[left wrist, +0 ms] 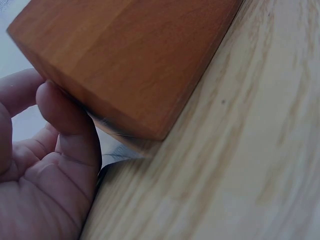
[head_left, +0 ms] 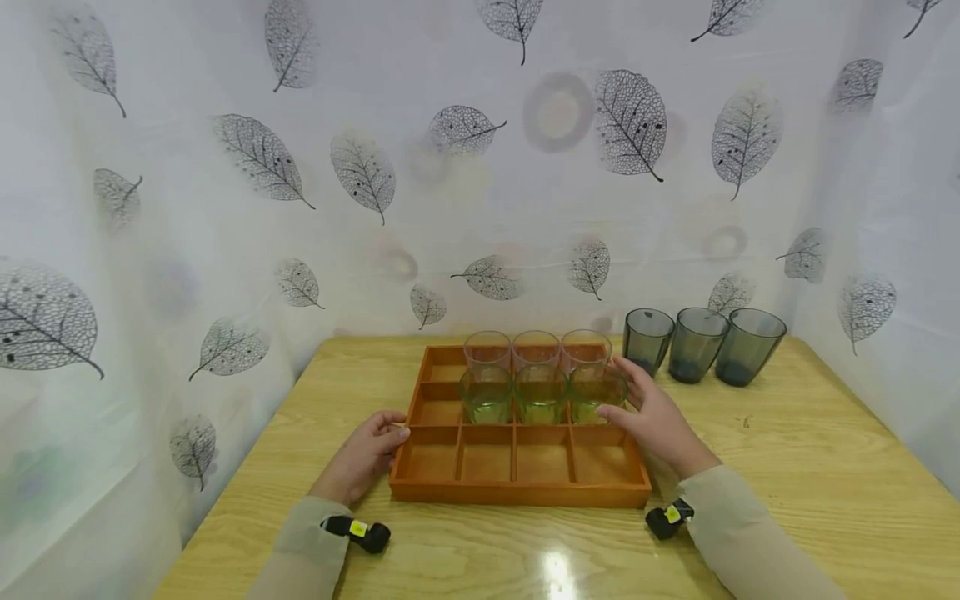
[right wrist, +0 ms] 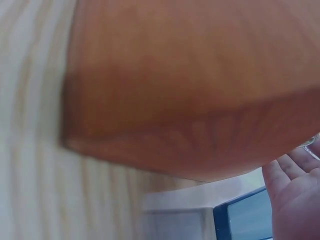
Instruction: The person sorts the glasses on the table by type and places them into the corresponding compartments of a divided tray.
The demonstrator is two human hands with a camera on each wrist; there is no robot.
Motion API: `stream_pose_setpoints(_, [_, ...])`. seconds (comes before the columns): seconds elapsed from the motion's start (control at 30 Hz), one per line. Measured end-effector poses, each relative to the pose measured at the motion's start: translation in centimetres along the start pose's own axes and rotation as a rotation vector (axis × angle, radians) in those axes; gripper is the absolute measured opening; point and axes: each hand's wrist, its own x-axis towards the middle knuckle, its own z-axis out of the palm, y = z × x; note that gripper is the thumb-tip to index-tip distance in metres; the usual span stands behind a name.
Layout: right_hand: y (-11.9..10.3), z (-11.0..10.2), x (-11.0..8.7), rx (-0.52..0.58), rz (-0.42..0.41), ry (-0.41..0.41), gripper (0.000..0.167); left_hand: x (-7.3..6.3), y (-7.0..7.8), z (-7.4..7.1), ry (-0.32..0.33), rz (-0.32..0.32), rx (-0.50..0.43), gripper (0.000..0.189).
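Leaf-print cloth (head_left: 480,200) hangs behind a table (head_left: 810,467) bearing a wooden tray (head_left: 517,493). A left hand (head_left: 366,454) touches the tray's left side with loosely bent fingers; a right hand's (head_left: 660,421) thumb and fingers curve around a green glass (head_left: 591,398) standing inside, near its right side.

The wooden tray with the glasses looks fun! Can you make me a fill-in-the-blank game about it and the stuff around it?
1. The front row of the wooden tray is split into ____ compartments.
2. Of the tray's three rows, the green glasses stand in the ____ one.
3. The number of dark glasses standing on the table beside the tray is ____.
4. Of the person's two hands, the ____ one is at a green glass.

Missing words: four; middle; three; right.
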Motion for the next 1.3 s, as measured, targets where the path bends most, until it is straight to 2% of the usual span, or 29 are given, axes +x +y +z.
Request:
stream_pose_setpoints(0.3, [-0.2, -0.6, 0.1, -0.017, -0.058, 0.015, 0.087, 0.0, 0.1, 0.0, 0.001, 0.005, 0.010, 0.041])
stream_pose_setpoints(0.73, [-0.6, -2.2, -0.2, 0.019, -0.063, -0.002, 0.086, -0.1, 0.1, 0.1, 0.005, 0.009, 0.005, 0.040])
stream_pose_setpoints(1.3, [-0.7, -4.8, -0.6, -0.071, -0.105, 0.037, 0.084, -0.1, 0.0, 0.1, 0.000, 0.012, 0.007, 0.041])
